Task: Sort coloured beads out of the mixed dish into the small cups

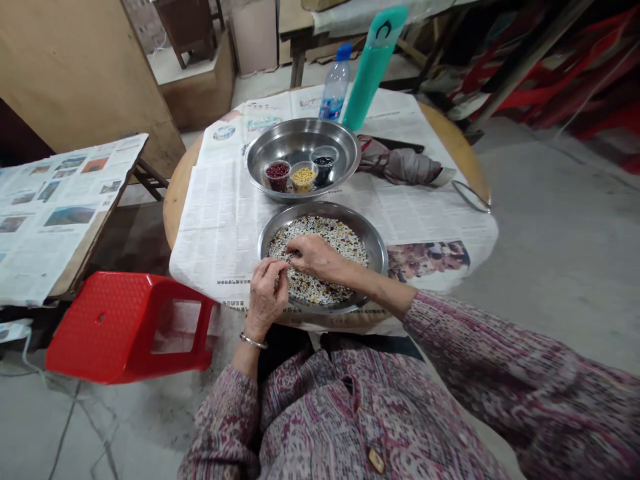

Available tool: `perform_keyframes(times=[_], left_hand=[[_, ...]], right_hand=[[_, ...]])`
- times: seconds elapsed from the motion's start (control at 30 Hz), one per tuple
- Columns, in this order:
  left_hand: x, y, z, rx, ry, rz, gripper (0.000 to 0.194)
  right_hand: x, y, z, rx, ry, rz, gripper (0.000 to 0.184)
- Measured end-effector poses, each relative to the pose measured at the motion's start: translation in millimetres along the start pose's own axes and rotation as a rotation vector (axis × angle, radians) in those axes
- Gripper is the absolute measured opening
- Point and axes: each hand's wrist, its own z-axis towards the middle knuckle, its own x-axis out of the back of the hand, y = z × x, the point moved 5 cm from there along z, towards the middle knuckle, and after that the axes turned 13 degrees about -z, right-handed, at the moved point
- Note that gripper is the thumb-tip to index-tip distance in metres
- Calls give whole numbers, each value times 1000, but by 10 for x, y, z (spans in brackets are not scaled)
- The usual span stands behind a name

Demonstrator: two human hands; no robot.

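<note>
Grains (345, 241): mixed colours, in the near bowl (379, 259), beneath the right hand (314, 255).
Right hand: nearer, fingers bunched; I can't tell on what.
Left hand (267, 288): pinched over the left rim, contents unclear.

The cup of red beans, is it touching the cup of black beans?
Apart: the head view shows a gap between the cup of red beans and the cup of black beans, with the back bowl visible there.
</note>
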Motion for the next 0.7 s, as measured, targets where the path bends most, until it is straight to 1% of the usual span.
perform_keyframes(times=[0.1,0.27,0.43,0.5,0.53,0.6,0.7], left_hand=[[2,5,-3,3,9,-20,17],[21,8,-9,17,45,-38,22],[20,-7,-16,33,44,-34,24],[17,-11,-18,35,38,-36,24],[16,-11,-19,33,35,-37,24],[14,-13,-19,32,28,-40,24],[14,-13,-15,29,26,-43,25]], right_hand=[[15,-53,-36,79,-12,63,14],[38,-174,-325,257,-66,124,22],[57,-297,-606,476,-72,69,19],[47,-282,-638,517,-69,5,20],[42,-252,-633,513,-65,-30,21],[48,-144,-588,449,-42,-87,23],[99,94,-473,260,22,-151,24]])
